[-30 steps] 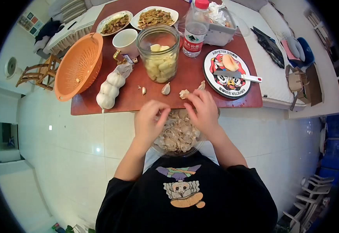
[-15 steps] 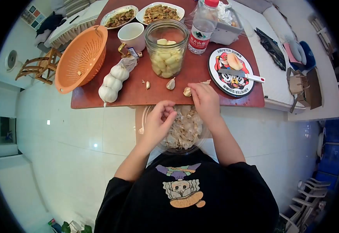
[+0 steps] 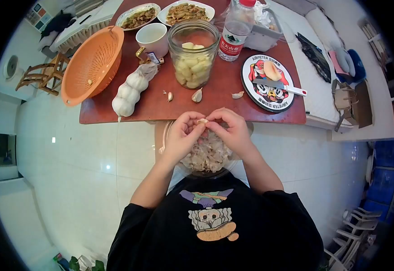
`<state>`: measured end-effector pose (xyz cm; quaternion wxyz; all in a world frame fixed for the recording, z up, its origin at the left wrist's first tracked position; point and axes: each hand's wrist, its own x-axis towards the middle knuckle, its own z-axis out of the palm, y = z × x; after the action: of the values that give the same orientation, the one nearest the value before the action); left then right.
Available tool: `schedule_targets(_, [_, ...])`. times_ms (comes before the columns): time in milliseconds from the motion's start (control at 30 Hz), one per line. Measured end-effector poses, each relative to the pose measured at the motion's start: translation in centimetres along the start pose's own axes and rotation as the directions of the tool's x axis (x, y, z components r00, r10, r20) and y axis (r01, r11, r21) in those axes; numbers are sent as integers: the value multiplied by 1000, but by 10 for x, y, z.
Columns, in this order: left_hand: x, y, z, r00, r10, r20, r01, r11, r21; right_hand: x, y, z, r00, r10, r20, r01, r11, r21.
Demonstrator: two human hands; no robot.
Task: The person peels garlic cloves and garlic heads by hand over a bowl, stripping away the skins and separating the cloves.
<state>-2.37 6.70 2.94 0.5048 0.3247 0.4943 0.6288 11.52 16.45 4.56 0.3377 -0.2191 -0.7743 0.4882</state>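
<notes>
Left hand: I see its fingers pinched on a garlic clove.
Right hand: fingers clamped on it too.
Garlic clove: between both hands, above the bowl of skins.
Glass jar: on the counter, peeled cloves inside.

"airmeter" stands on the round board, "农夫山泉" on the bottle's red label.

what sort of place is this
Most likely a living or dining room in someone's home: a plate of cooked food sits on the red table, and what looks like a pale sofa runs alongside.
</notes>
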Motion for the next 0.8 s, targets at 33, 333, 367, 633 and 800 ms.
schedule_targets(33, [-1, -1, -4, 1000, -1, 23, 0, 1000, 19, 1, 0, 2, 1000, -25, 5, 25, 1000, -15])
schedule_targets(333, [-10, 0, -18, 967, -106, 232, 128, 988, -85, -2, 0, 0, 989, 53, 137, -65, 994, 89])
schedule_targets(367, [-10, 0, -17, 968, -102, 230, 132, 984, -120, -2, -1, 1, 991, 56, 124, -70, 991, 112])
schedule_targets(633, [-6, -3, -14, 998, -11, 68, 15, 998, -62, 1, 19, 18, 986, 139, 93, -163, 920, 356])
schedule_targets(800, [-4, -2, -10, 993, 85, -76, -70, 981, 180, 5, 4, 23, 991, 128, 49, -134, 983, 129])
